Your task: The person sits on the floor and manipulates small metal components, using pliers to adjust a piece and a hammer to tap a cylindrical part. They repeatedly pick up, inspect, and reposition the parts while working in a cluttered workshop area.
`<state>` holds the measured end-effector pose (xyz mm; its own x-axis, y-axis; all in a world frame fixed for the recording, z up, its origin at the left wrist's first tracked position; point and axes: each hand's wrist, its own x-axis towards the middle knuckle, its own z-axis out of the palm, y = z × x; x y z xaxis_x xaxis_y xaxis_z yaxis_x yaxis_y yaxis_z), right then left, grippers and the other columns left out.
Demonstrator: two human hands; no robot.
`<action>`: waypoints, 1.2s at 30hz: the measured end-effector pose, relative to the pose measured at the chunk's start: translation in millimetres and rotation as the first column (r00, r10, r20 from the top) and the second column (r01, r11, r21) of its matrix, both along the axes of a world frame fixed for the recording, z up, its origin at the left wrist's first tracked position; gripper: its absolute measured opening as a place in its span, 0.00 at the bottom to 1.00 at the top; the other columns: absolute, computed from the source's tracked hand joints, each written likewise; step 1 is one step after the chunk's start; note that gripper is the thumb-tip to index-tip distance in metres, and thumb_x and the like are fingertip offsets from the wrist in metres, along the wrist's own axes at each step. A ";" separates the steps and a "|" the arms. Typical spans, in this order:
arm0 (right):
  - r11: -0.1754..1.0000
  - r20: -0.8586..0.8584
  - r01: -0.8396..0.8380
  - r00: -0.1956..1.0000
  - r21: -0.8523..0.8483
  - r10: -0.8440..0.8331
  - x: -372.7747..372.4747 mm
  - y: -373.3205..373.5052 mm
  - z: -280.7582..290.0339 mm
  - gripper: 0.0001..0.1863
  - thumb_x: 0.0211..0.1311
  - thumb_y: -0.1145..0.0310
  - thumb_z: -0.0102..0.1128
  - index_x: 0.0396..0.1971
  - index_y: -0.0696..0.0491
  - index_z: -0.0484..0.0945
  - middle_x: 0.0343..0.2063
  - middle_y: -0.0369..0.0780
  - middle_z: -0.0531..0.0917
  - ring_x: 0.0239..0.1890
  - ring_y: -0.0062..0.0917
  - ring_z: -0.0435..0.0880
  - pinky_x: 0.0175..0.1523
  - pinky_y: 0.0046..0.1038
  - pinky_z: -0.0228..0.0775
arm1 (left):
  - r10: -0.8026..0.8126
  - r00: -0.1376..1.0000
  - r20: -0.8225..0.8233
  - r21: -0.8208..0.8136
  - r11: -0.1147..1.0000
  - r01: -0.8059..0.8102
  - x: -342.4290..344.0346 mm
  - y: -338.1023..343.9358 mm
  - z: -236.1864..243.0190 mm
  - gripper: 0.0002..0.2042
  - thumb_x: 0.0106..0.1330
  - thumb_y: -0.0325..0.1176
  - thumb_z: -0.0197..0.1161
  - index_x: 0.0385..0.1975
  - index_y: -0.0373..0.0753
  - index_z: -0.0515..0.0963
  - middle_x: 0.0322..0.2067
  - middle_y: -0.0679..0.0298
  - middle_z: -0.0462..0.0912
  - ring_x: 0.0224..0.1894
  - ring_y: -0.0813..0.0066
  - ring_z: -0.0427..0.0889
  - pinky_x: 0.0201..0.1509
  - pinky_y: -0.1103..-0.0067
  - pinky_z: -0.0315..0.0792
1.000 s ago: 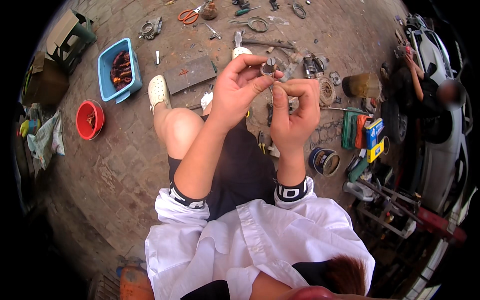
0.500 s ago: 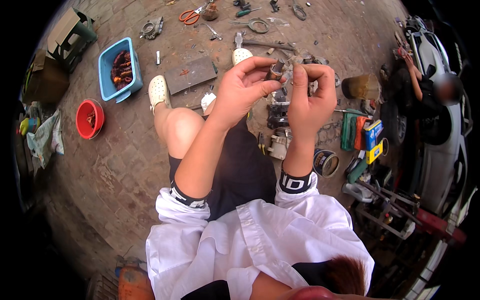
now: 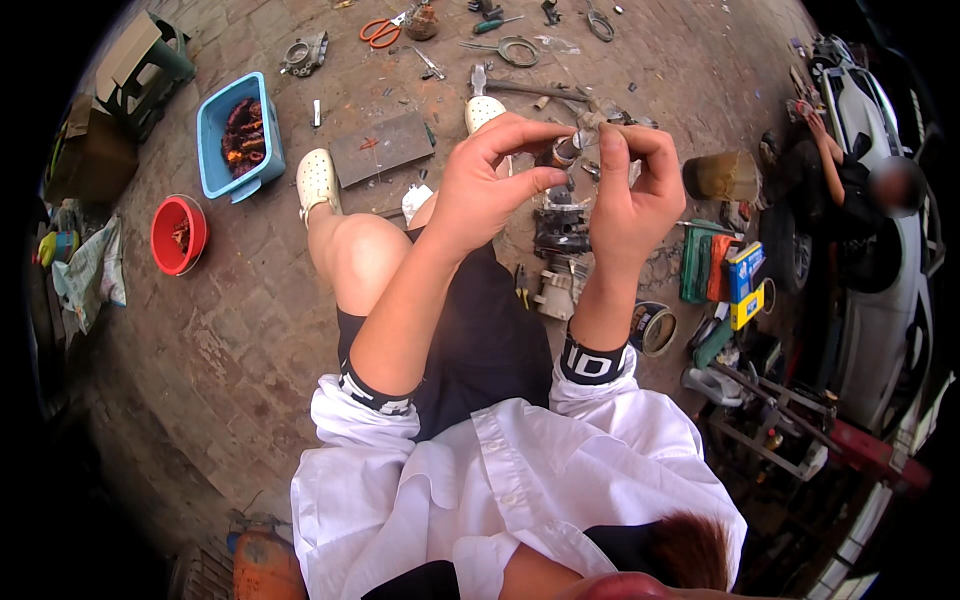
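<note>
The left hand (image 3: 482, 192) has its thumb and forefinger clamped around a small dark metal part (image 3: 561, 152), which juts past those fingertips toward the right hand (image 3: 640, 195). The right thumb and forefinger are bent close together at the part's far end; whether they pinch anything thin, or touch the part, I cannot tell. A second ago the part stood more upright and the right fingertips were just below it; now it tilts to the right, and the right hand has shifted outward and up. This bares a pale metal casting (image 3: 560, 290) below the fingers, mostly covered before. The left fingers hide much of the part, the right wrist cuts off the edge of a round tin (image 3: 656, 328), and the clutter directly behind the right fingertips is hard to make out.
</note>
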<state>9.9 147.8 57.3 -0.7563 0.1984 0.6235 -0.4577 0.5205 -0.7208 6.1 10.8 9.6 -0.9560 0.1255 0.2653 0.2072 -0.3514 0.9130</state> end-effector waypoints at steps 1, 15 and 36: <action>1.000 -0.006 -0.003 1.000 0.000 0.003 0.6 0.1 0.0 0.04 0.56 0.76 0.65 0.26 0.58 0.77 0.26 0.37 0.79 0.32 0.25 0.76 0.40 0.25 0.67 | 0.010 1.000 -0.006 -0.013 1.000 -0.010 0.0 0.1 0.4 0.19 0.50 0.24 0.72 0.45 0.39 0.82 0.38 0.66 0.80 0.43 0.75 0.78 0.52 0.78 0.70; 0.945 0.327 -0.112 0.920 -0.306 0.214 8.6 -6.4 -19.5 0.12 0.62 0.74 0.60 0.45 0.62 0.76 0.42 0.42 0.82 0.42 0.22 0.81 0.49 0.24 0.73 | -0.196 0.784 0.590 0.239 0.969 0.063 -2.8 -0.5 -7.6 0.18 0.65 0.27 0.63 0.53 0.27 0.73 0.48 0.56 0.79 0.47 0.77 0.80 0.50 0.81 0.77; 0.937 0.331 -0.183 0.901 -0.299 0.281 25.3 5.4 -38.9 0.09 0.56 0.78 0.65 0.38 0.59 0.81 0.37 0.38 0.83 0.39 0.20 0.81 0.45 0.21 0.73 | -0.235 0.789 0.567 0.362 0.932 0.018 -1.9 1.4 -11.4 0.16 0.66 0.28 0.61 0.51 0.29 0.73 0.44 0.60 0.81 0.45 0.78 0.81 0.50 0.82 0.79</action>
